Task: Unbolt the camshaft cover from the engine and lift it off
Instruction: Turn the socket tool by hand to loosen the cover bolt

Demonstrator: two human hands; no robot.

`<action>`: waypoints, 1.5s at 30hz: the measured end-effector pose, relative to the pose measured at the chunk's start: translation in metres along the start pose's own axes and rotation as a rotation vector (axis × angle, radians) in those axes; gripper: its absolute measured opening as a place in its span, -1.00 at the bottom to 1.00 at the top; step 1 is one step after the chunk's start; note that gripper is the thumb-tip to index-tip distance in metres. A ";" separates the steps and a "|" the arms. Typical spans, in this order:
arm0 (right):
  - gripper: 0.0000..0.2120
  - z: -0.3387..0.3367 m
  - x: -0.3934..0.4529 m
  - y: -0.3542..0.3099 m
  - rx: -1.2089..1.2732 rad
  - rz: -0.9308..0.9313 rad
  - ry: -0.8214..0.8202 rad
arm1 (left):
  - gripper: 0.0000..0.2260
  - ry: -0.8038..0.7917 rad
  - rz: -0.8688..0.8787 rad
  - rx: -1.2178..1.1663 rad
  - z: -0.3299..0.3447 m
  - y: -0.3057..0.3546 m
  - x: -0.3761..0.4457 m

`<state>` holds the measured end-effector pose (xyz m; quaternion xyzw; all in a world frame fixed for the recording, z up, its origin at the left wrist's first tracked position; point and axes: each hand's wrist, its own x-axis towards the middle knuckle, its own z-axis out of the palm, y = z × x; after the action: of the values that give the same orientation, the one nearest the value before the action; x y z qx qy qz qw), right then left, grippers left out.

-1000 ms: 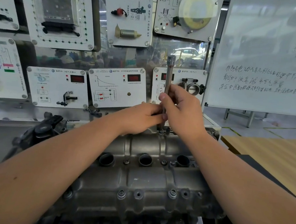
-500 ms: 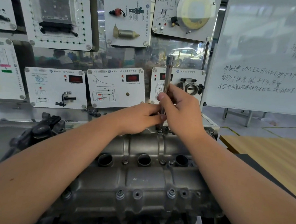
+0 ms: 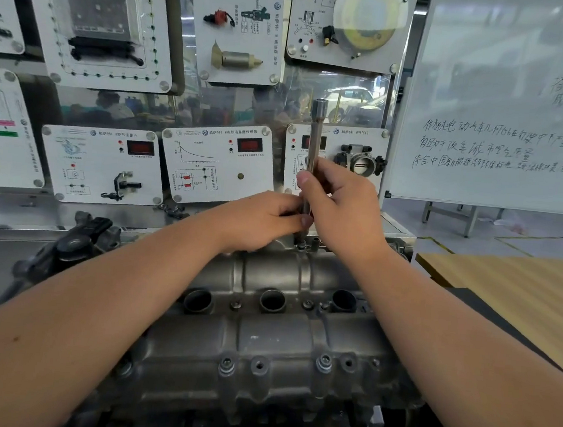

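Training panels on wall, whiteboard (handwritten), wooden table right

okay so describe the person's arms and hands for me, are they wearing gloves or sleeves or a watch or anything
Nothing is worn that shows. The left hand and right hand are bare, without gloves or rings in view. Both forearms are bare from wrist to the frame edge: no sleeves, watch or bands visible.

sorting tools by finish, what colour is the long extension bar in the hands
Shiny silver-grey metal extension bar, clearest in the head view.
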<state>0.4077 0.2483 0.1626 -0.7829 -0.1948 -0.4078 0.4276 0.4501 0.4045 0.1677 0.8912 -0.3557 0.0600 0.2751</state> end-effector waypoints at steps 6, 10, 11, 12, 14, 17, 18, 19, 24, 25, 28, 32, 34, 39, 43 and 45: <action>-0.75 0.001 0.001 0.001 0.021 0.049 0.031 | -0.65 -0.022 0.004 0.028 -0.001 0.004 0.001; -0.93 0.001 0.001 0.001 0.001 0.033 0.010 | -0.56 -0.015 0.021 0.008 -0.001 0.007 -0.002; -0.88 0.001 0.000 0.001 -0.004 0.025 0.013 | -0.50 -0.017 0.018 0.009 -0.001 0.008 -0.003; -0.85 0.002 0.000 0.001 -0.003 0.021 0.018 | -0.46 -0.020 0.015 0.007 -0.002 0.008 -0.004; -0.91 0.002 0.000 0.000 0.007 0.019 0.023 | -0.48 -0.025 0.012 0.008 -0.002 0.007 -0.005; -0.81 0.003 0.000 -0.002 0.040 0.036 0.044 | -0.66 -0.019 0.021 0.063 -0.001 0.006 -0.002; -0.81 0.002 0.000 -0.001 0.047 0.037 0.054 | -0.69 -0.013 0.025 0.073 -0.001 0.006 0.000; -0.84 0.002 0.000 -0.001 0.047 0.038 0.061 | -0.71 -0.006 0.031 0.072 0.000 0.006 0.001; -0.81 0.002 -0.001 -0.001 0.010 0.001 0.016 | -0.69 -0.009 0.013 0.028 0.000 0.003 0.000; -0.78 0.002 -0.001 -0.002 0.004 -0.005 0.006 | -0.69 -0.012 0.012 0.027 0.000 0.002 -0.001; -0.82 0.002 -0.001 -0.003 -0.019 -0.030 -0.012 | -0.71 -0.006 0.022 0.021 0.000 0.002 -0.002; -0.78 0.002 -0.001 -0.004 0.056 0.025 0.044 | -0.72 -0.011 0.031 0.027 0.000 0.004 0.001; -0.83 0.002 0.000 -0.003 0.049 0.040 0.055 | -0.72 -0.008 0.037 0.023 0.000 0.004 0.002; -0.82 0.001 0.001 0.000 0.008 0.029 0.022 | -0.70 -0.011 0.024 0.004 0.000 0.002 -0.001; -0.92 0.002 0.001 -0.001 -0.006 0.015 0.021 | -0.67 -0.024 0.026 0.005 -0.001 0.004 -0.002; -0.82 0.002 0.000 -0.002 0.048 0.043 0.054 | -0.65 -0.031 0.043 0.009 -0.001 0.005 -0.002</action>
<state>0.4078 0.2509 0.1631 -0.7649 -0.1762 -0.4149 0.4602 0.4453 0.4032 0.1705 0.8853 -0.3788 0.0536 0.2644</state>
